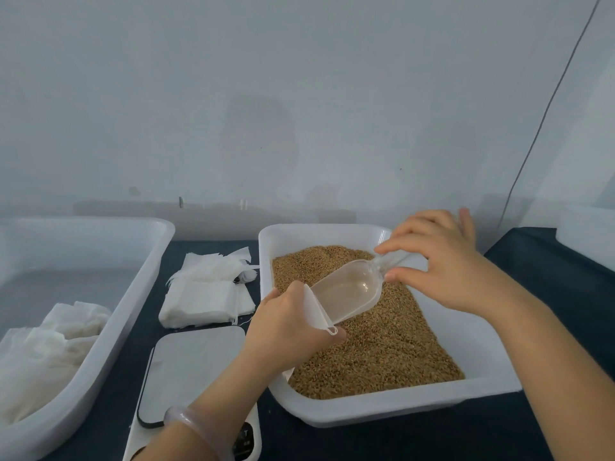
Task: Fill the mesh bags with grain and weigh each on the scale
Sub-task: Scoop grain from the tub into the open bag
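Pale blue-grey wall (299,94) runs behind a dark tabletop (549,277), with a thin cable (549,111) hanging down it at the far right. On the right half of the tabletop sits a white grain tray (399,410), its floor mostly covered with golden-brown grain (382,354).

Over that tray the person's left hand (286,327) holds a small white mesh bag (317,311), its grip clamped round the bag's neck with the mouth facing right. The right hand (442,264) pinches the handle of a clear plastic scoop (349,291) between thumb and fingertips, that grip closed on the handle. The scoop's open end touches the bag's mouth, and its bowl looks see-through, with no grain I can make out inside.

Left of the grain tray lies a stack of empty mesh bags (206,294), flat on the tabletop. Just in front of the stack is the scale (196,367), nothing on its grey platform. The left wrist, wearing a pale bracelet (193,424), covers part of its display, so the reading cannot be told.

At the far left stands a second tray (133,294), holding a heap of white fabric (50,344). Whether these are filled bags I cannot tell.
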`<control>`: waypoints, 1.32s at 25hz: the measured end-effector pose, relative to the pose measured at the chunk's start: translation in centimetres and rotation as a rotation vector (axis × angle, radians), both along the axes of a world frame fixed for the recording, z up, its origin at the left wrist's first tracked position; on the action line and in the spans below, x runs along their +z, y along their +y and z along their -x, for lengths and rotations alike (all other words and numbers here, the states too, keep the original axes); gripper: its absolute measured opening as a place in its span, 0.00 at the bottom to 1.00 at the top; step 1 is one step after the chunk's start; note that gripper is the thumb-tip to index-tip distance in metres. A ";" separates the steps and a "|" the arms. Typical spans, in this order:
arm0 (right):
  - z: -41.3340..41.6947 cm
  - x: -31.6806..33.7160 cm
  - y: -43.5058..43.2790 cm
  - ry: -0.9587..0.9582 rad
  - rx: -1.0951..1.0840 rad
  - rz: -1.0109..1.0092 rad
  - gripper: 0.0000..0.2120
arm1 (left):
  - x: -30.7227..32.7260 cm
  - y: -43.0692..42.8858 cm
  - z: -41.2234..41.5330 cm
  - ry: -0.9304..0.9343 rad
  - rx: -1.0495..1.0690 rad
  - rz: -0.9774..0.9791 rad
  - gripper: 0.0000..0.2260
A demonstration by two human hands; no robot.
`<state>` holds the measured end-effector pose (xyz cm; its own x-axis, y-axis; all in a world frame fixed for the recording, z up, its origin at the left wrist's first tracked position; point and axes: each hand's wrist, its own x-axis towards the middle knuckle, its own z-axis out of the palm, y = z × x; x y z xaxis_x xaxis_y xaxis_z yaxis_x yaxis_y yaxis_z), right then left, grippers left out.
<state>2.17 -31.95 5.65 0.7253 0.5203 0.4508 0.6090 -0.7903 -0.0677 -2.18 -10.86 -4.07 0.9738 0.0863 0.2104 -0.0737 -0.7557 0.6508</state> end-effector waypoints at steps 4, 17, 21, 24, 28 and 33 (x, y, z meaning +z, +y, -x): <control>-0.5 -0.8 -1.8 0.108 -0.034 -0.064 0.11 | 0.1 0.2 -0.1 0.007 0.034 0.134 0.19; -1.7 -7.4 -1.2 0.229 -0.097 0.153 0.16 | 0.3 0.2 0.2 -0.055 0.047 0.232 0.16; -2.0 -7.5 -2.5 0.290 -0.142 0.020 0.12 | 0.4 0.1 0.4 -0.061 0.024 0.232 0.15; -2.1 -6.9 -3.3 0.265 -0.191 0.014 0.13 | 0.4 0.1 0.5 -0.072 0.017 0.227 0.14; -2.0 -6.1 -4.1 0.234 -0.226 -0.014 0.12 | 0.3 0.3 0.5 -0.073 0.015 0.241 0.14; -1.6 -5.8 -4.5 0.290 -0.204 -0.117 0.13 | 0.4 0.3 0.5 -0.085 0.003 0.251 0.14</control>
<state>3.73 -36.45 -0.18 0.9149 0.3092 0.2593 0.3824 -0.8698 -0.3118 -2.71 -10.60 -3.69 0.9533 0.1492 0.2627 -0.1337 -0.5714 0.8097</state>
